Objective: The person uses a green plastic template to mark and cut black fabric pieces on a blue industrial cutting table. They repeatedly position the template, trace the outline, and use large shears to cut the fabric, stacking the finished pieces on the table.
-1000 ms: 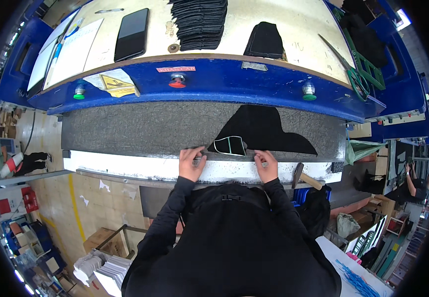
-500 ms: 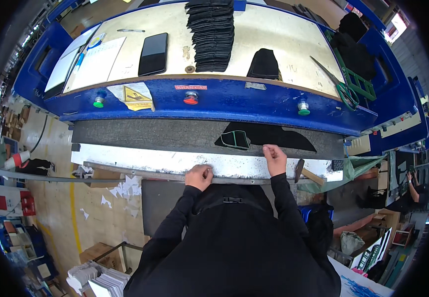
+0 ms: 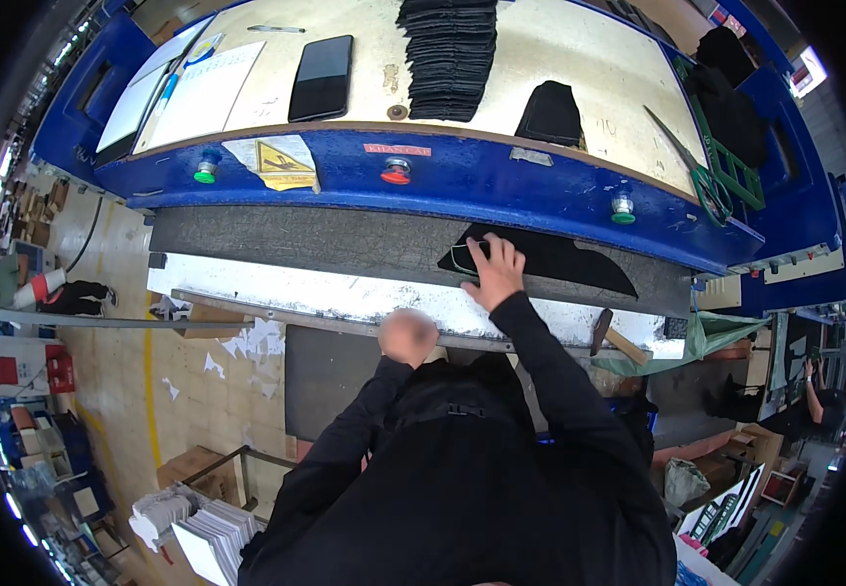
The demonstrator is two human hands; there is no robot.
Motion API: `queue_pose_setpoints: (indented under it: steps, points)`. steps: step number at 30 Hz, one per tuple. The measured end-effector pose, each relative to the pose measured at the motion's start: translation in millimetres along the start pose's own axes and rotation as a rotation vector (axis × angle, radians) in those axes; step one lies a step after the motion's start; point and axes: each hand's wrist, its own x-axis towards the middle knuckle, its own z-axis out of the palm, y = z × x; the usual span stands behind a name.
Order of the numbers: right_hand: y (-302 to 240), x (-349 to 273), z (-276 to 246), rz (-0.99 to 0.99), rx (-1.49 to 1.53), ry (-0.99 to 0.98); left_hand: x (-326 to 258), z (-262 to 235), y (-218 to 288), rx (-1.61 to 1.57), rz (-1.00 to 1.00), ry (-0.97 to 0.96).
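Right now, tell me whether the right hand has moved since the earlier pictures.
Yes. Relative to the white strip, the right hand has moved forward and left, partly over the black piece.

- Pale tan floor (image 3: 122, 376), a yellow line (image 3: 150, 415) running down it at left, white scraps (image 3: 265, 340) strewn beside a dark mat (image 3: 330, 391).
- Pale surface (image 3: 589, 54) edged by a blue front panel (image 3: 511, 186), across the top.
- Brown cardboard box (image 3: 196, 471), lower left.
- Bright lights (image 3: 14, 506) along the left rim; a bright patch (image 3: 812, 70), upper right.
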Motion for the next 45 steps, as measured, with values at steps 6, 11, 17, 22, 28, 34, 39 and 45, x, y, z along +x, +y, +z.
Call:
queue_pose_setpoints:
  steps: [6, 11, 17, 22, 28, 34, 39, 45]
  points:
    - [20, 5, -16, -0.449, -0.101, -0.165, -18, -8, -1, -0.024, -0.05, -0.084]
    - [39, -25, -34, -0.531, -0.029, -0.261, -29, -11, -9, -0.096, -0.01, -0.166]
    - [16, -83, -8, 0.255, 0.251, -0.18, -7, -14, 16, -0.208, -0.187, -0.139]
    - [17, -93, 11, 0.241, 0.316, -0.218, 37, 3, 24, -0.224, -0.086, 0.004]
    - [30, -100, 12, 0.208, 0.478, -0.195, 36, 22, 8, -0.147, 0.038, 0.023]
    - [39, -118, 20, 0.27, 0.575, -0.124, 34, 28, 9, -0.13, 0.055, 0.063]
    - [34, -124, 25, 0.305, 0.654, -0.041, 34, 29, 8, -0.123, 0.042, 0.045]
    - [30, -125, 28, 0.354, 0.647, -0.023, 35, 29, 7, -0.108, 0.05, 0.046]
